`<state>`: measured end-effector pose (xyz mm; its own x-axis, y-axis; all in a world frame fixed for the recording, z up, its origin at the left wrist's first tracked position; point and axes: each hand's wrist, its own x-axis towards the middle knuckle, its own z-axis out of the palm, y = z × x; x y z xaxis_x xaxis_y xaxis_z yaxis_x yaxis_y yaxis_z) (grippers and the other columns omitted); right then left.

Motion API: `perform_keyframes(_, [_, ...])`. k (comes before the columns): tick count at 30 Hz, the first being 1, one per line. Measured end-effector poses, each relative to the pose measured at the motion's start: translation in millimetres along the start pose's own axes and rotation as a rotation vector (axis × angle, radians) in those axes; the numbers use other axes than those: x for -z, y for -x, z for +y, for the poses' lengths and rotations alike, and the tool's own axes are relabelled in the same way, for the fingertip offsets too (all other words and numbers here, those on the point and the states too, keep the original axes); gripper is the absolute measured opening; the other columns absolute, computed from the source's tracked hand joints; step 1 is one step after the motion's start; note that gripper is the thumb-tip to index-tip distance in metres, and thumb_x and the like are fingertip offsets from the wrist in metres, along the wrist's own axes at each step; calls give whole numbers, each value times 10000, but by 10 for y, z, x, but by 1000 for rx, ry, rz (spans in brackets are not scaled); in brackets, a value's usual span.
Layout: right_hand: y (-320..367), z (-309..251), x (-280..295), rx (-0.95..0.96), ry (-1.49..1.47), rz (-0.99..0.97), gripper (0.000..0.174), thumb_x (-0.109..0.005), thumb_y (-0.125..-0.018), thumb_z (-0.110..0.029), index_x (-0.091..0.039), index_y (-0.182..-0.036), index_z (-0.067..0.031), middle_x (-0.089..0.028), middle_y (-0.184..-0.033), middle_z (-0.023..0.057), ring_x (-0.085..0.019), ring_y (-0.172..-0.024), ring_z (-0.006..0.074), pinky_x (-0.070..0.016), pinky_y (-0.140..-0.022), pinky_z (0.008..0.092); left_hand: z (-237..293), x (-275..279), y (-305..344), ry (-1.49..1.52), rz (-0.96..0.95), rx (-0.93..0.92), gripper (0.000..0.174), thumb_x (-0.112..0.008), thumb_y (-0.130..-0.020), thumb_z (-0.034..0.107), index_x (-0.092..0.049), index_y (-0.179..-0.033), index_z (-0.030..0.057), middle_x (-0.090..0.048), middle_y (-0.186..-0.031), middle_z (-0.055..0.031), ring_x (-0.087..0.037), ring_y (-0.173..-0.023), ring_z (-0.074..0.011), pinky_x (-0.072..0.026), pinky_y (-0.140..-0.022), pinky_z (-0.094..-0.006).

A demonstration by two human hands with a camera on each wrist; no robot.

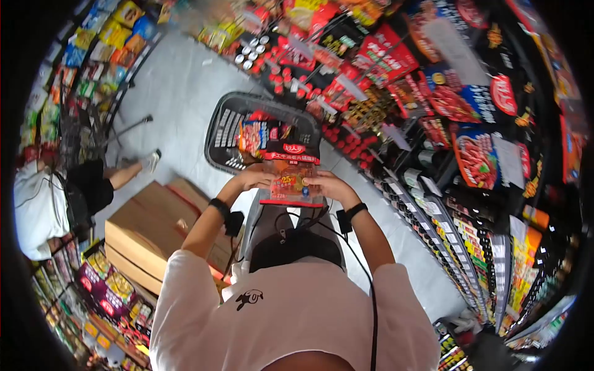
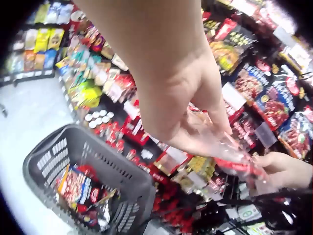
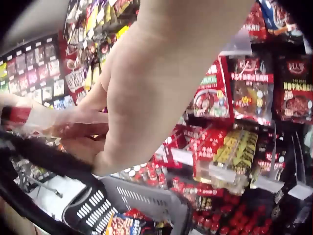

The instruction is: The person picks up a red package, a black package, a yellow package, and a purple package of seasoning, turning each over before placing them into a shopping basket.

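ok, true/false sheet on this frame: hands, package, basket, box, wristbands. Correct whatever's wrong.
1. The left hand and right hand both hold the clear-and-red package. True.
2. The shopping basket is empty. False: packets lie in it, one of them a packet with blue on its front.
3. A cardboard box stands on the person's left side. True.
4. Only the right wrist wears a black band. False: there is a left wristband and a right wristband.
5. The clear-and-red package lies inside the shopping basket. False: it is outside it, in the hands.
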<state>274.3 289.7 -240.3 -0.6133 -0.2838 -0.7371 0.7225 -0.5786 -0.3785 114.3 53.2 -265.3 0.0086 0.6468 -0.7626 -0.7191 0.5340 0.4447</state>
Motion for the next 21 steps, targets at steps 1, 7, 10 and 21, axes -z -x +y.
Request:
perform_keyframes(1, [-220,181,154,-63,12,-7,334,-690,-794,-185,-581,-1064,-21,-635,-861,43,-626,-709,141,-527,-648,303,-134,37,-64,-11,75,69,428,-688,-781,195,-545,-1139,8,-618,-1068,-80,-610,-953,-172,-503,-805,-310])
perform_keyframes(7, [-946,1017,410,-105,-57,76,296,-700,-787,-203,-620,-972,15,-639,-864,81,-609,-703,151,-495,-632,287,-1176,525,-636,296,66,158,330,-627,-837,144,-561,-1084,-64,-621,-1034,-118,-606,-914,-199,-488,-832,-327])
perform_keyframes(10, [-1154,1283,483,-99,81,230,311,-695,-789,-237,-628,-943,24,-633,-845,79,-592,-692,147,-469,-618,286,-1094,428,-506,220,209,152,318,-623,-850,161,-579,-1057,-76,-622,-1032,-123,-610,-905,-211,-490,-825,-332])
perform_keyframes(21, [-1420,991,257,-27,258,424,620,-721,-754,-315,-451,-1218,-6,-587,-1012,82,-565,-865,160,-487,-659,316,-757,769,-857,-207,533,-74,405,-682,-802,305,-549,-1089,52,-588,-800,-16,-531,-661,-108,-437,-573,-278])
